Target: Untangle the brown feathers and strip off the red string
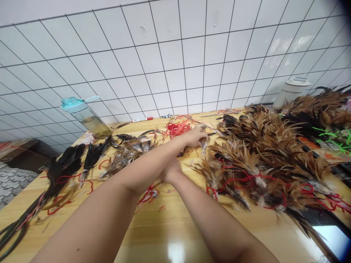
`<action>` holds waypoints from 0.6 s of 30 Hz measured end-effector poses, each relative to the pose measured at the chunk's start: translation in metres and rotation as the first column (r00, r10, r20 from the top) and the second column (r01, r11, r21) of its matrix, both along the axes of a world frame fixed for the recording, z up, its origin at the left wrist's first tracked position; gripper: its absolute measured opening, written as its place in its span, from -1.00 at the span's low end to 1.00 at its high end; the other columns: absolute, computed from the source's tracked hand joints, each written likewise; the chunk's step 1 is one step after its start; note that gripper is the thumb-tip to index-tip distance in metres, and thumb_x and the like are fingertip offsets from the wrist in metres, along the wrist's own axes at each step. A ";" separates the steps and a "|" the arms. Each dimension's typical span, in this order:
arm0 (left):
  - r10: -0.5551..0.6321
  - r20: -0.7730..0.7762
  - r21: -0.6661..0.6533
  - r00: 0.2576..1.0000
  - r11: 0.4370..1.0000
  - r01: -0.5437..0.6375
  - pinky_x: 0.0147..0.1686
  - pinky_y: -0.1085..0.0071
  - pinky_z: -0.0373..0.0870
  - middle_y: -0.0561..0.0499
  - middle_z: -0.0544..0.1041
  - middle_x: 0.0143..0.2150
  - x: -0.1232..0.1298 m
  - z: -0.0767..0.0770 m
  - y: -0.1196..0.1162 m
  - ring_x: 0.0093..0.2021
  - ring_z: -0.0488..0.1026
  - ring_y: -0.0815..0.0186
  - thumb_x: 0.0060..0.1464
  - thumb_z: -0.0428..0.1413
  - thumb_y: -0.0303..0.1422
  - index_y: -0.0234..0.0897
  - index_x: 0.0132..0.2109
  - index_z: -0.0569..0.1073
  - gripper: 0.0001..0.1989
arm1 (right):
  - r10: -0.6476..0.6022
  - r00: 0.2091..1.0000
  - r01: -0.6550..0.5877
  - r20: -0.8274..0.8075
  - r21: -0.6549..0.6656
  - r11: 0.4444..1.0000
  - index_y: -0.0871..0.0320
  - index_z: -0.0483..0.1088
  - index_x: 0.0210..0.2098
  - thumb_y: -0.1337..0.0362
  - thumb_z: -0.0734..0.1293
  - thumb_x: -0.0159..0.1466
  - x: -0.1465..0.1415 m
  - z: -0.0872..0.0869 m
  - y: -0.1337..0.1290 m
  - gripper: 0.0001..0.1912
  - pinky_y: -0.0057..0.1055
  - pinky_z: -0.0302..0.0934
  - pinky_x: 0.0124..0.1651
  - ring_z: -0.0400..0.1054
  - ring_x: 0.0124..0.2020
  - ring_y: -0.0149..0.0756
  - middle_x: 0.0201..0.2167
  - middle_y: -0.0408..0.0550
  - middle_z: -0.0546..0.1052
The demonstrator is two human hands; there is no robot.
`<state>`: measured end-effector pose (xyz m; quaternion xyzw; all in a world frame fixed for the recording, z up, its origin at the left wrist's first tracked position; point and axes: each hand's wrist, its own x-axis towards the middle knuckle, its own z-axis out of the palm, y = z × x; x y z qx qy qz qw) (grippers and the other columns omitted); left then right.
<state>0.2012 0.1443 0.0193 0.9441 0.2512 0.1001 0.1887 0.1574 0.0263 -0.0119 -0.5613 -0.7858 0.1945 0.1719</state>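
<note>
Left hand [197, 137] — nearer than right hand [170, 171] to pale feather tuft [204, 147]; tuft on its near side, long axis near-to-far — both grips: indeterminable

the wooden surface [153, 237] carries a heap of brown feathers [271, 146] at right, black feathers [64, 160] at left, red string [178, 128] between, and a bottle [89, 118] and marker [141, 119] toward the back.

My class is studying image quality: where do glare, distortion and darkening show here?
Head view: pale glare on the wall tiles at upper right, and a bright reflection on the wooden table at bottom centre; head view: tile lines fan outward, suggesting wide-angle distortion; head view: top right corner dark.
</note>
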 end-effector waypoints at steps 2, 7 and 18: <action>-0.003 0.004 0.009 1.000 1.000 0.003 -0.21 0.45 0.24 -0.01 0.47 -0.33 0.007 0.000 0.001 -0.29 0.35 0.31 -0.18 0.14 -0.65 -0.32 -0.32 0.54 -0.76 | 0.000 1.000 0.000 -0.008 -0.003 1.000 0.12 0.34 0.12 0.18 0.18 0.24 0.000 -0.002 0.000 -0.53 -0.25 0.32 -0.13 0.43 -0.04 -0.03 0.10 0.12 0.45; 0.079 0.082 0.075 0.993 0.993 -0.086 -0.23 0.44 0.24 0.03 0.51 -0.36 0.013 0.033 0.014 -0.30 0.39 0.32 -0.12 0.07 -0.61 -0.31 -0.39 0.48 -0.84 | 0.053 0.995 -0.048 0.081 -0.055 0.997 0.13 0.50 -0.10 0.28 0.28 0.14 -0.005 -0.003 0.005 -0.67 -0.29 0.36 -0.23 0.48 -0.13 -0.03 -0.12 0.14 0.58; -0.124 0.231 0.324 0.965 0.945 0.044 -0.16 0.41 0.26 0.00 0.50 -0.26 0.067 0.112 -0.049 -0.19 0.40 0.32 0.00 0.06 -0.51 -0.31 -0.31 0.43 -0.92 | 0.016 0.998 -0.017 -0.057 -0.015 1.000 0.04 0.42 0.02 0.27 0.24 0.22 0.004 0.003 -0.006 -0.63 -0.30 0.29 -0.02 0.35 0.08 -0.12 0.04 0.00 0.51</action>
